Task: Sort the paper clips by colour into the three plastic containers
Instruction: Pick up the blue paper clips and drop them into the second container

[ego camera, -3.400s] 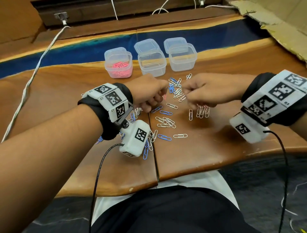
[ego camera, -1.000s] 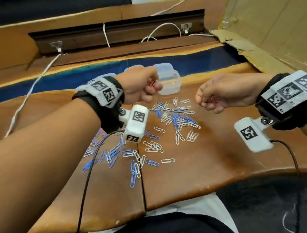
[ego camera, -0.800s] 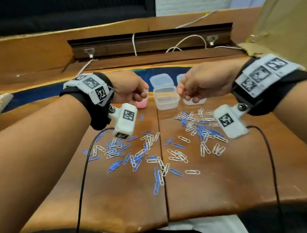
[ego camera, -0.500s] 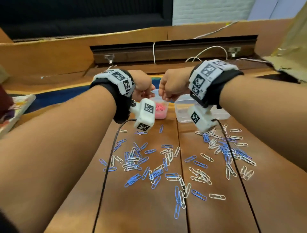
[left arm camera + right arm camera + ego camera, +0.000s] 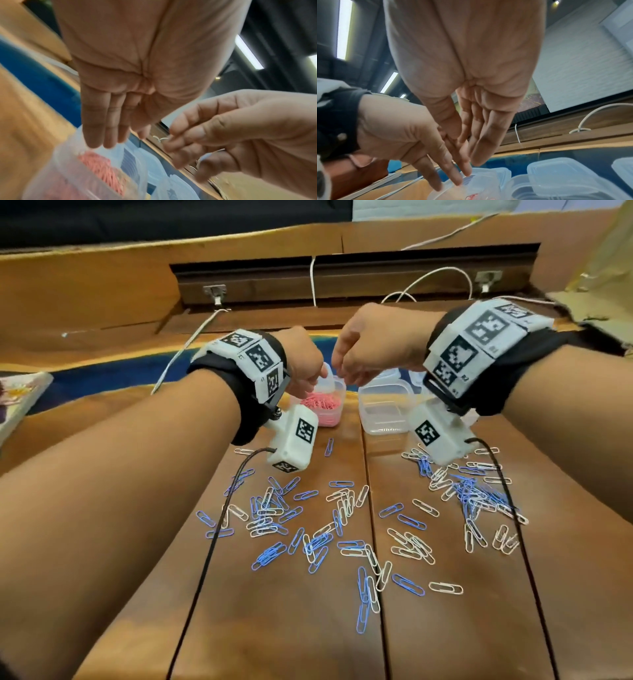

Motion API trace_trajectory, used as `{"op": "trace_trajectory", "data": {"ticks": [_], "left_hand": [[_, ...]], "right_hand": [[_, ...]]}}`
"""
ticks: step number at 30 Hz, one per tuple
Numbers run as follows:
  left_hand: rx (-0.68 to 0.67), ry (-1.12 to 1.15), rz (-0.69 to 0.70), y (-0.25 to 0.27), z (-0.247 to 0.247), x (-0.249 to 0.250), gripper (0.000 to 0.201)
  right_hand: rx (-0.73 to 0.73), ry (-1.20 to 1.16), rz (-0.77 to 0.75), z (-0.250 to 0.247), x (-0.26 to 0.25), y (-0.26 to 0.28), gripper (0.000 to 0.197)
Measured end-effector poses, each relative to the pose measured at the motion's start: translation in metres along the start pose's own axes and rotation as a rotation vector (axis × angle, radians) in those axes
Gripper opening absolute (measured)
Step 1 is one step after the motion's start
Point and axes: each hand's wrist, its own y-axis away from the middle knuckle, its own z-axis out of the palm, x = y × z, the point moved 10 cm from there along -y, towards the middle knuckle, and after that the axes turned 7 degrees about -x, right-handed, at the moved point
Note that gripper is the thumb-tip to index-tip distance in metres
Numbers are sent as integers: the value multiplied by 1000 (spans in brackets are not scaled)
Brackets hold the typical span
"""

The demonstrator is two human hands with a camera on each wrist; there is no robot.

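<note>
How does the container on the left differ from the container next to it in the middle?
The left container holds a heap of pink paper clips; the middle container looks empty. Both the left hand and the right hand hover above the left container with fingers extended, none over the middle one. Both are clear plastic, open-topped and upright on the wooden table.

even indoor light, ceiling strip lamps (wrist views), motion blur, wide-angle edge distortion

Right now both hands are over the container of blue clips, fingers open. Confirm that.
Wrong on colour only. The container under the left hand and right hand holds pink clips, as the head view shows. Blue clips lie on the table. Fingers are open.
</note>
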Motion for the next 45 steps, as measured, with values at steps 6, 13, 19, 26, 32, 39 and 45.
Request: {"op": "trace_trajectory", "data": {"ticks": [6, 13, 19, 26, 32, 39, 45], "left_hand": [[-60, -439, 125, 46, 2, -20, 11], [-9, -672, 188, 65, 25, -61, 24], [56, -691, 144, 56, 23, -77, 27], [73, -620, 148, 59, 25, -74, 6], [8, -607, 111, 55, 32, -81, 12], [28, -558, 122, 64, 30, -81, 11], [28, -121, 95, 77, -6, -114, 13]], "right_hand": [[-151, 96, -131, 44, -9, 29, 9], [-139, 681, -261, 107, -13, 11, 28], [-94, 654, -250, 112, -9, 4, 10], [-232, 564, -77, 120, 13, 3, 22], [-246, 577, -25, 125, 15, 8, 20], [-295, 298, -39, 121, 9, 12, 7], [-264, 250, -77, 124, -5, 9, 18]]}}
